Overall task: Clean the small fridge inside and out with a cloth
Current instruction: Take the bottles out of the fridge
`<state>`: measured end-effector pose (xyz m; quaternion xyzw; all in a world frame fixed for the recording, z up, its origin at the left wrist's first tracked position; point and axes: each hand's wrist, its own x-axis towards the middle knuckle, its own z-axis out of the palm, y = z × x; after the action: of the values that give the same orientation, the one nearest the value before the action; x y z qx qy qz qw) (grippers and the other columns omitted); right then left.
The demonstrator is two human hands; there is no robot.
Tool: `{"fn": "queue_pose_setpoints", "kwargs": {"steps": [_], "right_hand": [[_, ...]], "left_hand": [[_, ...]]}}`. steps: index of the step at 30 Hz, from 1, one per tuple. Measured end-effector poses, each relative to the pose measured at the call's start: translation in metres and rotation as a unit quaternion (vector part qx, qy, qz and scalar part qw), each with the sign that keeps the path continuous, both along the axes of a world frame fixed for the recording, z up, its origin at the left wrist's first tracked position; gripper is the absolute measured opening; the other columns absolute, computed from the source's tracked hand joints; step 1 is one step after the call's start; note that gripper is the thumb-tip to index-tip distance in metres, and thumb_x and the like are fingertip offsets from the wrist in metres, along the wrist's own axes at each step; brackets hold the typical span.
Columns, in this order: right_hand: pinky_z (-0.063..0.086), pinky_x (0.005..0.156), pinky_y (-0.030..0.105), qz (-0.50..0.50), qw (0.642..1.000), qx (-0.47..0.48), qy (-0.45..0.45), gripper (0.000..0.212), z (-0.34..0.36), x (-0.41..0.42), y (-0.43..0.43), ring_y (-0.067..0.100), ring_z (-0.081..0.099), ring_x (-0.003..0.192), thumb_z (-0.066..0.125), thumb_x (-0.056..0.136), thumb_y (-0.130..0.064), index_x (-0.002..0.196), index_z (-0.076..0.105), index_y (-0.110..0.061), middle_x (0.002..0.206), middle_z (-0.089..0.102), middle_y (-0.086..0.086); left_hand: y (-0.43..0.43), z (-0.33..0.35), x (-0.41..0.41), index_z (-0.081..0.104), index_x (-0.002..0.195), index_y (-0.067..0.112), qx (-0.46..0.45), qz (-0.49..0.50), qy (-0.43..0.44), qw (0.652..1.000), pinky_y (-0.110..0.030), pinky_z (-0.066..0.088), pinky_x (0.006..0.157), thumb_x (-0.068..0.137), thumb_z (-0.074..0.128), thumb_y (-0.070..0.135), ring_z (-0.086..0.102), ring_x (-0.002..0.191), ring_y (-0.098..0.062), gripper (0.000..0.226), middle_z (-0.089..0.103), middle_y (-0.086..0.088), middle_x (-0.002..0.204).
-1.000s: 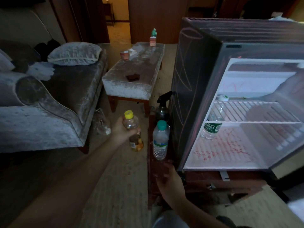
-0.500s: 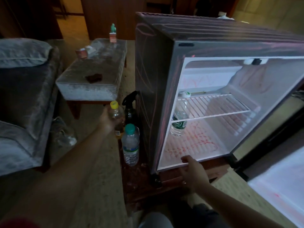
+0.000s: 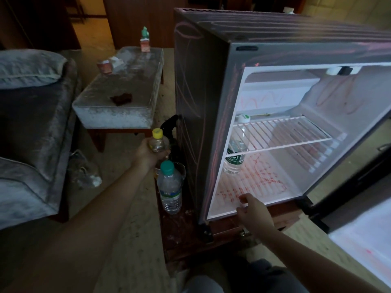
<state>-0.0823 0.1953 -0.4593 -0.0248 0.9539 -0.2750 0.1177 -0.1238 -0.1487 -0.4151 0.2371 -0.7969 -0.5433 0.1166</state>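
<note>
The small fridge (image 3: 203, 85) stands open on a low wooden stand, with red scribbles on its dark side and white floor. One water bottle (image 3: 234, 157) stands inside at the front left, under the wire shelf (image 3: 283, 136). My left hand (image 3: 148, 153) grips a yellow-capped bottle (image 3: 157, 140) left of the fridge. A green-capped water bottle (image 3: 170, 187) stands on the stand just below it. My right hand (image 3: 254, 212) rests at the fridge's front bottom lip, fingers loosely bent, holding nothing. A dark cloth (image 3: 121, 98) lies on the ottoman.
A black spray bottle (image 3: 170, 127) stands against the fridge's left side. The grey ottoman (image 3: 114, 117) holds small boxes and a green-topped bottle. A grey sofa (image 3: 31, 127) fills the left. The open fridge door (image 3: 364, 240) hangs at the lower right.
My view swung right toward the fridge. My right hand rose from the stand's edge to the fridge's bottom lip. The left hand keeps the yellow-capped bottle by the spray bottle.
</note>
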Motion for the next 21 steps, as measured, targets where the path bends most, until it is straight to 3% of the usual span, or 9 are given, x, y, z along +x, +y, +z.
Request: {"fn": "queue_pose_setpoints", "kwargs": {"steps": [1, 4, 6, 9, 12, 15, 18, 21], "right_hand": [[0.057, 0.082, 0.037, 0.000, 1.000, 0.000, 0.001, 0.037, -0.001, -0.001, 0.001, 0.018, 0.066, 0.096, 0.059, 0.090, -0.021, 0.126, 0.053, -0.016, 0.118, 0.066, 0.003], [0.056, 0.081, 0.035, 0.001, 1.000, 0.006, 0.007, 0.038, -0.001, -0.003, 0.003, 0.019, 0.065, 0.097, 0.057, 0.090, -0.020, 0.127, 0.053, -0.015, 0.119, 0.064, 0.002], [0.054, 0.083, 0.031, 0.005, 1.000, 0.014, 0.015, 0.039, 0.001, -0.007, 0.004, 0.017, 0.064, 0.100, 0.058, 0.090, -0.020, 0.128, 0.053, -0.016, 0.121, 0.063, 0.000], [0.052, 0.081, 0.031, 0.002, 0.998, -0.002, 0.056, 0.040, 0.008, -0.027, 0.003, 0.017, 0.063, 0.093, 0.065, 0.086, -0.024, 0.124, 0.054, -0.016, 0.116, 0.065, 0.000], [0.050, 0.089, 0.036, -0.045, 0.990, -0.115, 0.068, 0.065, 0.027, -0.058, -0.009, 0.020, 0.058, 0.106, 0.076, 0.080, -0.028, 0.135, 0.044, -0.011, 0.126, 0.057, 0.004], [0.044, 0.101, 0.041, -0.076, 0.969, -0.229, 0.045, 0.087, 0.044, -0.094, -0.024, 0.024, 0.052, 0.121, 0.083, 0.073, -0.028, 0.144, 0.034, -0.014, 0.135, 0.053, 0.004], [0.050, 0.096, 0.041, -0.087, 0.962, -0.259, 0.028, 0.073, 0.042, -0.121, -0.036, 0.021, 0.062, 0.104, 0.084, 0.071, -0.026, 0.132, 0.047, -0.014, 0.113, 0.065, 0.002], [0.049, 0.076, 0.026, -0.095, 0.968, -0.227, 0.038, 0.041, 0.043, -0.128, -0.040, 0.017, 0.063, 0.085, 0.080, 0.076, -0.022, 0.109, 0.057, -0.011, 0.089, 0.064, -0.003]], "left_hand": [[-0.001, -0.001, -0.003, 0.057, 0.114, 0.012, -0.005, -0.013, -0.012, 1.000, -0.044, 0.051, 0.093, 0.061, 0.089, 0.025, 0.064, 0.101, -0.024, 0.063, 0.067, -0.005, 0.109], [0.007, 0.011, 0.000, 0.060, 0.099, 0.013, 0.009, -0.040, -0.049, 0.998, -0.032, 0.046, 0.089, 0.074, 0.078, 0.003, 0.060, 0.107, -0.027, 0.032, 0.066, -0.007, 0.104], [0.007, 0.013, -0.002, 0.057, 0.117, 0.006, 0.038, -0.026, -0.065, 0.997, -0.029, 0.041, 0.087, 0.078, 0.072, -0.004, 0.054, 0.115, -0.027, 0.042, 0.057, -0.003, 0.107], [0.001, 0.014, 0.004, 0.040, 0.137, -0.003, 0.067, 0.003, -0.068, 0.995, -0.031, 0.043, 0.089, 0.076, 0.069, -0.012, 0.052, 0.116, -0.027, 0.068, 0.051, -0.011, 0.130], [-0.005, 0.012, 0.019, 0.033, 0.142, 0.003, 0.059, 0.012, -0.069, 0.996, -0.029, 0.045, 0.087, 0.079, 0.068, -0.007, 0.055, 0.111, -0.025, 0.073, 0.049, -0.013, 0.134], [-0.007, 0.013, 0.045, 0.034, 0.140, 0.004, 0.069, 0.072, -0.069, 0.993, -0.036, 0.044, 0.092, 0.082, 0.069, -0.001, 0.050, 0.122, -0.033, 0.068, 0.047, -0.020, 0.136], [-0.009, 0.017, 0.080, 0.041, 0.138, 0.006, 0.040, 0.118, -0.082, 0.989, -0.030, 0.044, 0.088, 0.085, 0.068, 0.005, 0.052, 0.119, -0.031, 0.059, 0.051, -0.019, 0.133], [-0.010, 0.022, 0.113, 0.043, 0.136, 0.005, 0.010, 0.141, -0.082, 0.987, -0.015, 0.042, 0.067, 0.089, 0.063, 0.008, 0.055, 0.102, -0.025, 0.051, 0.053, -0.011, 0.122]]}}
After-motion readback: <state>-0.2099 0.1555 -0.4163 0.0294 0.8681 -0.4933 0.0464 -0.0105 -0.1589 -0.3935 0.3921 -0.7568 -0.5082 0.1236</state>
